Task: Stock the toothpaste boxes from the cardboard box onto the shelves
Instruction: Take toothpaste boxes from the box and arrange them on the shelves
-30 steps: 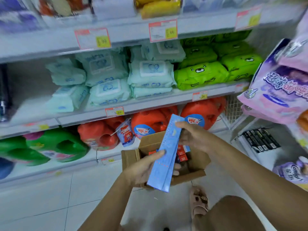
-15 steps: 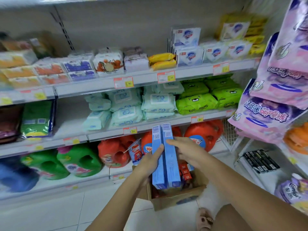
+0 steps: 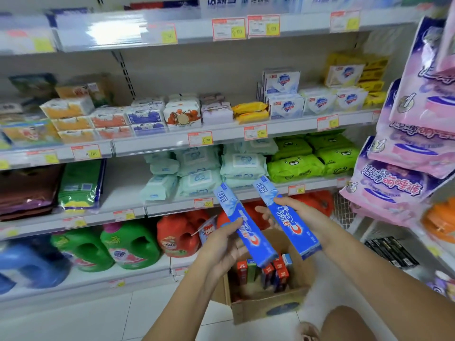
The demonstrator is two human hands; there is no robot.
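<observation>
I hold two long blue toothpaste boxes above the open cardboard box point(image 3: 268, 308) on the floor. My left hand point(image 3: 225, 244) grips the left toothpaste box point(image 3: 246, 226) near its lower half. My right hand point(image 3: 295, 212) grips the right toothpaste box point(image 3: 286, 217) around its middle. Both boxes tilt with their tops up and to the left, and a gap separates them. Several small red, green and blue toothpaste boxes point(image 3: 266, 271) stand inside the cardboard box. On the top shelf point(image 3: 246, 28), blurred blue and white toothpaste boxes point(image 3: 221, 2) stand in a row.
Soap packs point(image 3: 283, 94) fill the second shelf, wet-wipe packs point(image 3: 236, 166) the third, detergent jugs point(image 3: 130, 244) the bottom one. Pink pad packs point(image 3: 413, 143) hang at the right. Black packs point(image 3: 391, 252) lie on a low right rack. My knee and sandalled foot are at the bottom right.
My view has risen from the box to the upper shelves. The two boxes, held together upright, are now split apart, one in each hand, and tilted.
</observation>
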